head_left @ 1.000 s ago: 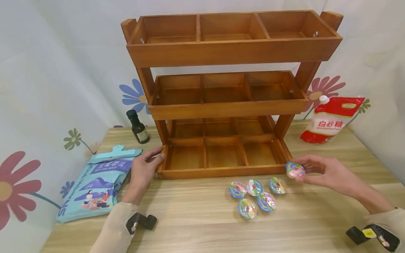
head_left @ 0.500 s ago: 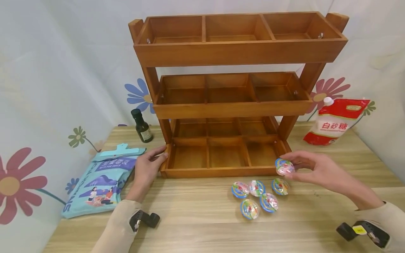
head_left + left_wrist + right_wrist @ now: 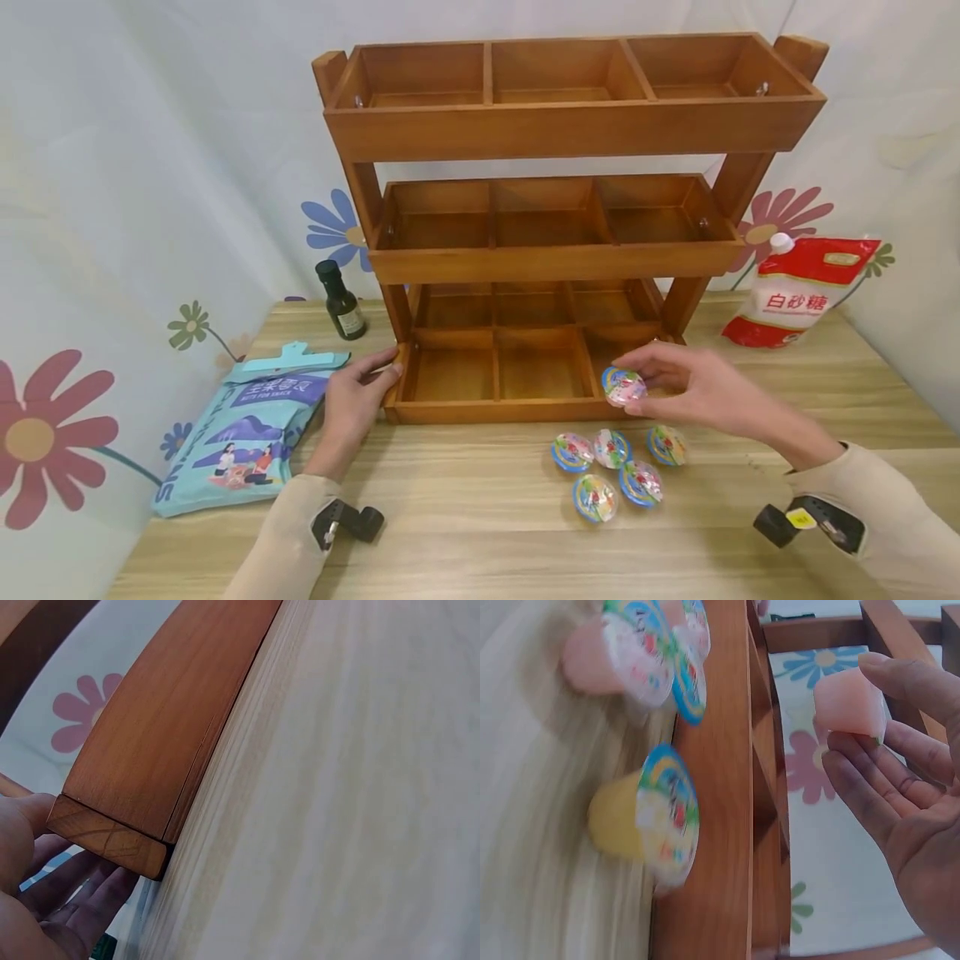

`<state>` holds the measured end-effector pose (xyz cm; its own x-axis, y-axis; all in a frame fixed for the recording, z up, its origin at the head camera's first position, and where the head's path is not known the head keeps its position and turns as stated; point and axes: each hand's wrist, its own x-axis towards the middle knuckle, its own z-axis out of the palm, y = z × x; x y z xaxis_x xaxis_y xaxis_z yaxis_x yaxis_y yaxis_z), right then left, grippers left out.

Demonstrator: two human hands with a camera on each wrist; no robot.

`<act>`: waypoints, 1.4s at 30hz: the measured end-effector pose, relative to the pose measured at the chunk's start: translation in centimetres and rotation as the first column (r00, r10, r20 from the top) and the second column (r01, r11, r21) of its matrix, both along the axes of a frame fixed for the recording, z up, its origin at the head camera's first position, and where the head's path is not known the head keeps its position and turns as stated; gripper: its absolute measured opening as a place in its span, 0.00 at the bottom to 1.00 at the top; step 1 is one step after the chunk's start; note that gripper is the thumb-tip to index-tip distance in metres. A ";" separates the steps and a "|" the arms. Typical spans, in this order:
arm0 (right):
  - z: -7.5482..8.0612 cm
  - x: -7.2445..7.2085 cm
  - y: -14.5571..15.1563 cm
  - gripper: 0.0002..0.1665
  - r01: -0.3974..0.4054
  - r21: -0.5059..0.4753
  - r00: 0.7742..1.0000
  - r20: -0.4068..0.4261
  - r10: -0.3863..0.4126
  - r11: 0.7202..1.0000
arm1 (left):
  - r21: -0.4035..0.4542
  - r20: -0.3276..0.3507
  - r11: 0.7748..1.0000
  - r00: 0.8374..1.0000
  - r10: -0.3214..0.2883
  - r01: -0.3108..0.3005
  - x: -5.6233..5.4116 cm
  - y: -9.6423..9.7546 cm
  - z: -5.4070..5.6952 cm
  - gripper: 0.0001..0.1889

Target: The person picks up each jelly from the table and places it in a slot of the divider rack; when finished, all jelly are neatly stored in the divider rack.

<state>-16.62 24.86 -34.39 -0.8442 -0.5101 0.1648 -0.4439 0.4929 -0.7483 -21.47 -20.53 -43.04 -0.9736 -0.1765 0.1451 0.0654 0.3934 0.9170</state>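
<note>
My right hand (image 3: 693,387) pinches a jelly cup (image 3: 623,387) with a blue-rimmed printed lid, over the right front compartment of the rack's bottom tier. In the right wrist view, this jelly cup (image 3: 849,702) shows its pink body between thumb and fingers. My left hand (image 3: 358,400) holds the left end of the three-tier wooden rack (image 3: 517,411); the left wrist view has its thumb and fingers around the rack's corner (image 3: 109,836). Several more jelly cups (image 3: 595,497) stand in a group on the table before the rack, one of them a yellow jelly cup (image 3: 622,817).
A blue snack bag (image 3: 247,433) with a clip lies at the left. Behind it stands a dark bottle (image 3: 342,304). On the right, a red and white sugar pouch (image 3: 795,296) stands on the wooden table (image 3: 450,533). A flowered curtain (image 3: 187,167) hangs behind.
My right hand has carried the jelly cup leftward from the rack's right front corner to over the right compartment. My left hand stays at the rack's left end. The head view has shifted slightly.
</note>
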 end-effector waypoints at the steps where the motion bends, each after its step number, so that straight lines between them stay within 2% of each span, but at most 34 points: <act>1: 0.1 -0.2 -0.4 0.26 -0.004 -0.005 1.000 0.003 0.004 1.000 | 0.001 0.000 1.000 1.000 -0.002 0.002 0.0 0.0 0.0 0.18; 10: 0.0 -2.2 -3.8 0.26 -0.065 -0.033 0.998 -0.012 0.065 0.997 | -0.010 -0.004 1.000 1.000 -0.002 0.001 -0.1 -0.1 -0.2 0.18; 15: 0.2 -3.2 -5.7 0.26 -0.096 -0.033 0.995 0.012 0.096 0.995 | -0.010 -0.009 1.000 1.000 0.001 -0.001 -0.1 0.0 -0.2 0.17; 23: 0.9 -4.2 -8.1 0.27 -0.097 -0.005 0.993 0.072 0.097 0.995 | 0.005 0.004 1.000 1.000 -0.003 0.003 0.0 0.0 -0.1 0.17; 33: 1.2 -5.4 -11.2 0.27 -0.149 -0.058 0.983 0.095 0.154 0.987 | -0.008 0.007 1.000 1.000 0.004 -0.004 0.0 0.0 0.0 0.17; 42: 0.6 -6.7 -14.1 0.26 -0.162 -0.064 0.984 0.066 0.166 0.985 | 0.000 0.002 1.000 1.000 0.001 -0.001 0.0 -0.1 -0.1 0.18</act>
